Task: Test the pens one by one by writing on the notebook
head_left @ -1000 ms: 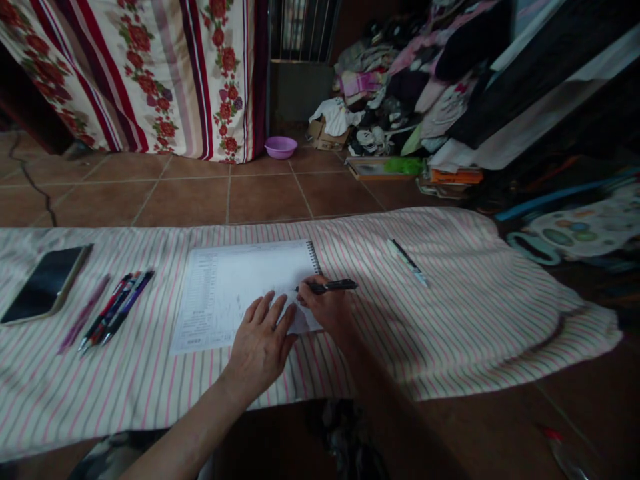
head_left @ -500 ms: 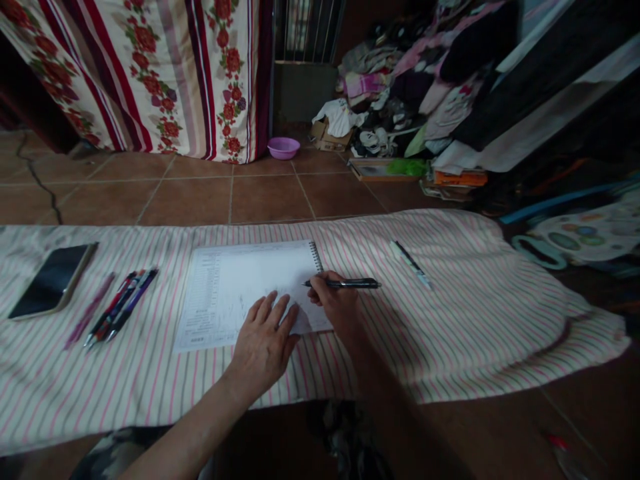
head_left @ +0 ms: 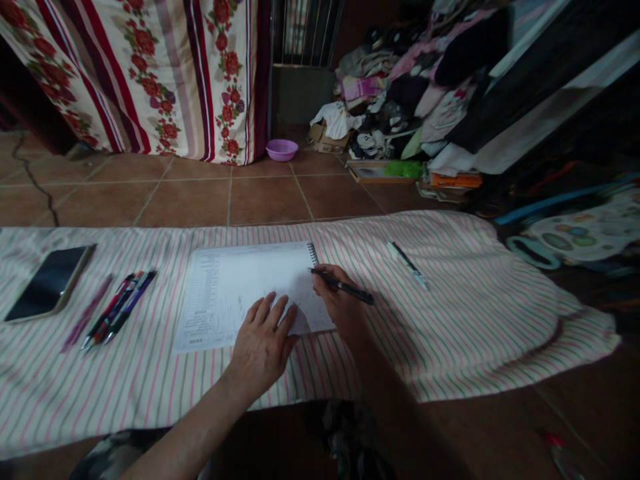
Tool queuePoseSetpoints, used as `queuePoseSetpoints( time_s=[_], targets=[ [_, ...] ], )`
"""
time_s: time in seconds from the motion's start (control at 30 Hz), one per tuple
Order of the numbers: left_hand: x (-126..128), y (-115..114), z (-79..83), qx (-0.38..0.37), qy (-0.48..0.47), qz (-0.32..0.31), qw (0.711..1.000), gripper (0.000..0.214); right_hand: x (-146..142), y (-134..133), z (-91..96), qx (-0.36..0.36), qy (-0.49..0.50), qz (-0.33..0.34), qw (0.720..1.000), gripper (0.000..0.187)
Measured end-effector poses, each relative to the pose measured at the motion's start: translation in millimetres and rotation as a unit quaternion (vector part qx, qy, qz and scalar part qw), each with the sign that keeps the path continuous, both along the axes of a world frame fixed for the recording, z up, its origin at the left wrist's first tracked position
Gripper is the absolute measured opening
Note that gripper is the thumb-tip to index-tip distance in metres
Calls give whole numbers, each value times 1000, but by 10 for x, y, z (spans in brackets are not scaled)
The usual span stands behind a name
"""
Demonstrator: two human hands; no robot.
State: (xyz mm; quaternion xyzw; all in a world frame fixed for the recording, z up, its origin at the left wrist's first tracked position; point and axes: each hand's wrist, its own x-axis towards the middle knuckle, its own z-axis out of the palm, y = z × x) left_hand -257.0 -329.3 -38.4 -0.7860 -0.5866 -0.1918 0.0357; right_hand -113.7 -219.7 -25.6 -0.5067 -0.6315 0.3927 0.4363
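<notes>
A spiral notebook [head_left: 240, 287] lies open on a pink-striped cloth [head_left: 450, 313]. My left hand [head_left: 263, 343] rests flat on the notebook's lower right part, fingers stretched out. My right hand [head_left: 340, 303] grips a black pen [head_left: 345, 287] at the notebook's right edge, its tip touching the page near the spiral. A white pen [head_left: 407, 263] lies alone on the cloth to the right.
A dark phone [head_left: 47, 281] and a cluster of several pens [head_left: 117, 308] lie on the cloth at the left. Beyond are floor tiles, a purple bowl [head_left: 281, 149], a floral curtain [head_left: 150, 73] and a heap of clothes [head_left: 410, 87].
The pen in my right hand has swung from lying level to pointing up-left, tip now on the page by the spiral. My left hand has stayed in place.
</notes>
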Motion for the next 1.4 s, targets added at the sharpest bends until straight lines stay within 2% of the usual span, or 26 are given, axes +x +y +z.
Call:
queuePoseSetpoints(
  time_s=[0.37,0.57,0.7,0.83,0.93,1.03,1.23,1.4],
  targets=[
    [-13,-6,-12,6,1,-5,1000,39,58,-3,-38,1,2,-23,1000,35],
    [-13,-7,8,6,-1,-7,1000,39,245,44,126,38,-165,-71,983,35],
    [-13,-7,7,5,-1,-6,1000,39,429,116,152,85,-265,-132,951,32],
    [-11,-12,-8,4,1,-4,1000,39,590,140,175,71,-361,-162,916,30],
    [-15,-16,-17,2,3,-4,1000,39,679,140,212,38,-410,-184,892,37],
    [-22,-16,-18,2,4,-9,1000,39,753,141,223,7,-410,-206,888,44],
    [-25,-18,-5,-4,-1,-11,1000,39,846,141,179,-22,-412,-227,882,25],
    [-18,-20,1,-8,-5,-8,1000,38,819,181,153,-54,-419,-236,875,23]
  ],
)
